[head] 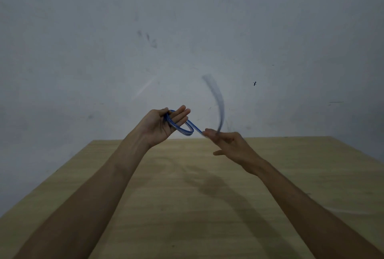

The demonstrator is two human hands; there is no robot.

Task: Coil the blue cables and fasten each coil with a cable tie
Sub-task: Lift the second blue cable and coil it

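Blue cable (188,129) hangs in the air above the far edge of the desk (187,217), a few turns of it looped round my left hand (162,125) and one strand running across to my right hand (228,144). The free tail (218,101) rises from the right hand as a grey blur against the wall (104,51), so it looks to be whipping, and that is my main worry: a tail swinging this hard can tug the strand out of a light pinch, or throw a twist into the next turn so it lies crooked on the coil. The other risk is at the left hand, whose fingers (182,113) stand nearly straight; only the thumb presses the turns against them, and I judge the loops could slide off the fingertips and spring apart if that thumb eases. I see no cable tie anywhere, so the coil would have to be held together while one is fetched. As for pose, both forearms reach forward and converge; the left palm is turned up and towards me with the coil hanging from it, and the right hand sits just beside and a little lower, back uppermost, its thumb and fingertips clamped on the cable, with one finger sticking out below.
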